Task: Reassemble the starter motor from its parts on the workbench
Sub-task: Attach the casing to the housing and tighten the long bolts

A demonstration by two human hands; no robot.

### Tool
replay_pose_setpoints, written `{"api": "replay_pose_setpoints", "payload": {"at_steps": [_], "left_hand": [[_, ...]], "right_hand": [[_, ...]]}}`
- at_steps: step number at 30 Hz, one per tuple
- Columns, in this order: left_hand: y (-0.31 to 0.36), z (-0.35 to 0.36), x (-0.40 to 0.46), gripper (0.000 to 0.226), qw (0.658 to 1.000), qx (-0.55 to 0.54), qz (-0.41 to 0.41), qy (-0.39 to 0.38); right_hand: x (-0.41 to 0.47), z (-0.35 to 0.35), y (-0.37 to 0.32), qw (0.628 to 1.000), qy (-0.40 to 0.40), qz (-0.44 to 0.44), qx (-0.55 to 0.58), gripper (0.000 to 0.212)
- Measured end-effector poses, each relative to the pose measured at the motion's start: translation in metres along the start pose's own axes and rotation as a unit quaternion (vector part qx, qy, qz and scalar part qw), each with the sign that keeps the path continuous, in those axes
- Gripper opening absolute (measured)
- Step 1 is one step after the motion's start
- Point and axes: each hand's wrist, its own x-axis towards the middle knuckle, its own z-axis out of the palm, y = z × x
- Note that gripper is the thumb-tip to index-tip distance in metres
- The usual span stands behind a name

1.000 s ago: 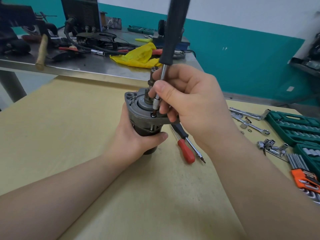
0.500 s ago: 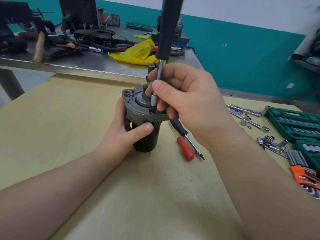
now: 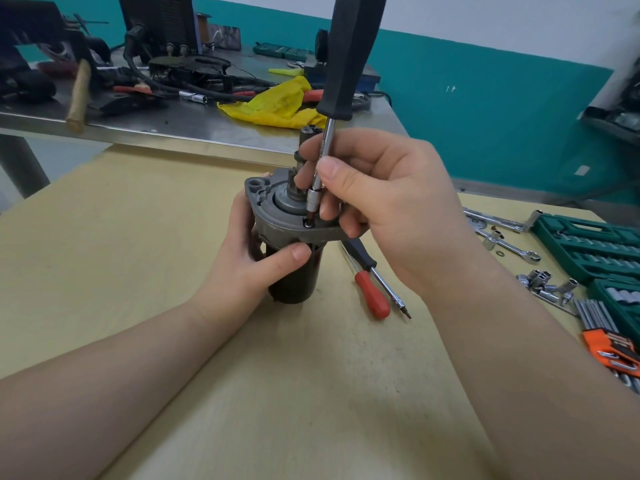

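The starter motor (image 3: 298, 278) stands upright on the wooden bench, black body below, grey end housing (image 3: 277, 220) on top, pinion shaft (image 3: 304, 147) sticking up. My left hand (image 3: 249, 258) wraps around the body just under the housing. My right hand (image 3: 381, 192) pinches the steel shank of a black-handled driver (image 3: 353, 53), which stands nearly upright. Its bit sits on a screw (image 3: 307, 222) in the housing flange.
A red-handled screwdriver (image 3: 372, 296) lies right of the motor. Wrenches (image 3: 502, 244), loose sockets (image 3: 543, 285), green socket cases (image 3: 588, 244) and an orange hex key set (image 3: 609, 341) fill the right edge. Behind is a steel table (image 3: 173, 123) with a yellow rag (image 3: 277, 105), hammer and cables.
The motor and both hands sit slightly lower and nearer in view. My left thumb has shifted up to just under the flange. The driver stays on the same screw.
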Motion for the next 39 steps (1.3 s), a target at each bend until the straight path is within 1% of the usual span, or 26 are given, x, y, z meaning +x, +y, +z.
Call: {"api": "replay_pose_setpoints", "payload": {"at_steps": [3,5,7,10,12,14,16,18,21,25,27,30,31,34,36,39], "left_hand": [[0.000,0.001,0.000,0.097,1.000,0.002,0.001,0.000],[0.001,0.001,-0.001,0.099,1.000,0.001,-0.001,0.004],[0.002,0.001,-0.001,0.100,1.000,0.002,-0.005,0.003],[0.002,0.001,-0.001,0.095,1.000,0.004,-0.003,0.003],[0.002,0.002,-0.001,0.094,1.000,0.004,-0.002,0.004],[0.003,0.002,-0.001,0.094,1.000,0.004,0.000,0.004],[0.004,0.003,-0.002,0.094,1.000,0.007,0.002,0.004],[0.006,0.003,-0.002,0.096,1.000,0.014,0.005,0.003],[0.011,0.004,-0.003,0.100,0.999,0.028,0.007,-0.013],[0.014,0.006,-0.003,0.093,0.999,0.047,0.013,-0.013],[0.014,0.006,-0.003,0.092,0.999,0.050,0.016,-0.008],[0.015,0.006,-0.003,0.093,0.999,0.046,0.018,-0.001],[0.015,0.006,-0.002,0.094,0.999,0.044,0.017,0.000],[0.014,0.005,-0.002,0.094,0.999,0.039,0.008,0.001],[0.011,0.003,-0.002,0.096,0.999,0.037,0.005,-0.003],[0.009,0.002,-0.003,0.098,0.999,0.038,0.003,-0.008]], "right_hand": [[0.002,0.002,0.002,1.000,0.020,0.001,0.000,0.006],[0.002,0.002,0.003,1.000,0.030,-0.003,0.001,0.008],[0.002,0.002,0.002,1.000,0.018,-0.009,0.016,0.007],[0.000,0.001,0.001,0.999,-0.005,-0.010,0.031,0.019],[0.000,0.001,0.001,0.999,-0.010,-0.008,0.030,0.022],[0.001,0.001,0.002,1.000,-0.003,-0.009,0.023,0.017],[0.002,0.002,0.003,1.000,0.015,-0.009,0.011,0.006],[0.002,0.002,0.003,1.000,0.027,-0.009,0.006,0.008],[0.000,0.001,0.003,1.000,0.007,-0.009,0.015,0.011],[-0.001,0.000,0.000,1.000,-0.011,-0.009,0.028,0.023],[0.000,-0.001,0.000,1.000,-0.011,-0.007,0.026,0.022],[0.001,0.001,0.002,1.000,0.003,-0.004,0.019,0.009],[0.002,0.001,0.003,1.000,0.012,-0.005,0.015,0.009],[0.003,0.001,0.004,1.000,0.021,-0.011,0.009,0.014],[0.002,0.001,0.004,1.000,0.007,-0.014,0.017,0.013],[0.001,-0.001,0.003,1.000,-0.006,-0.010,0.018,0.020]]}}
